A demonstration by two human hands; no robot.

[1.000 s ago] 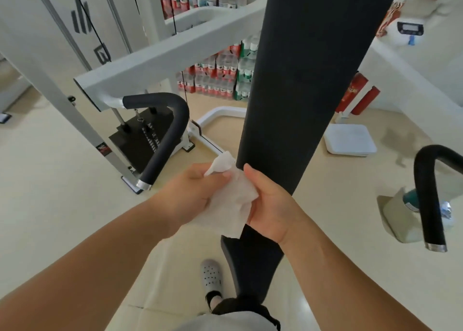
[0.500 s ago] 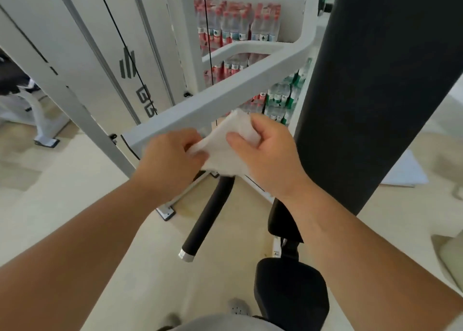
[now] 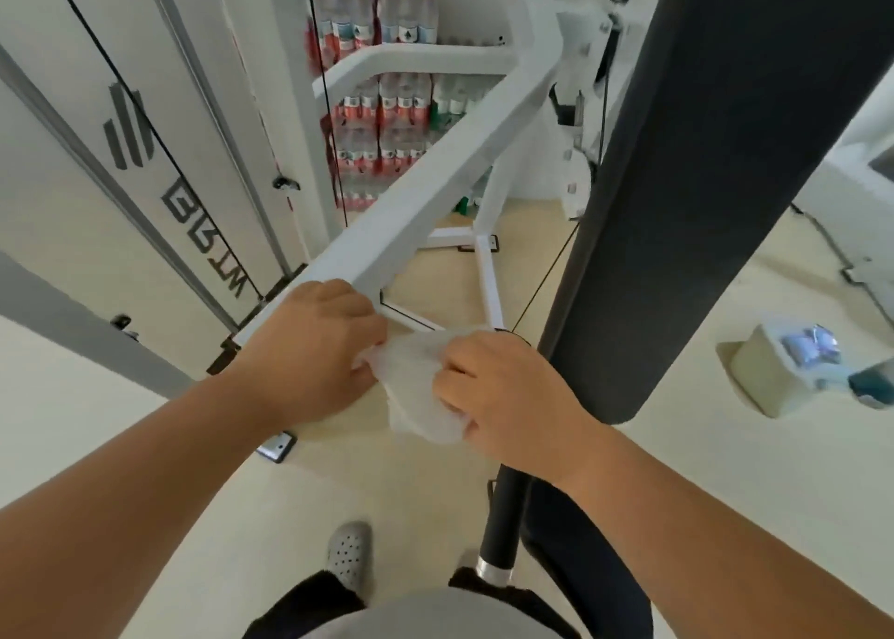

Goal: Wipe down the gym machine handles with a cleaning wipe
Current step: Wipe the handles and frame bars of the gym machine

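A crumpled white cleaning wipe (image 3: 418, 387) is held between both hands in the middle of the view. My left hand (image 3: 309, 353) pinches its left edge and my right hand (image 3: 508, 396) grips its right side. Below my right hand a black foam machine handle (image 3: 503, 517) runs down to a chrome end cap; its upper part is hidden behind the hand and the wipe. The white machine arm (image 3: 435, 212) that carries the handle slopes up to the right from just behind my left hand.
A tall black back pad (image 3: 701, 178) fills the right side, close to my right hand. A white weight-stack frame with cables (image 3: 159, 164) stands at left. Stacked packs of bottled water (image 3: 382, 120) sit behind. A pale wipe container (image 3: 783, 362) rests on the floor at right.
Both hands with the wipe have come down from in front of the white arm to the top of the black handle. The view has swung, so the handle now lies under my right hand.
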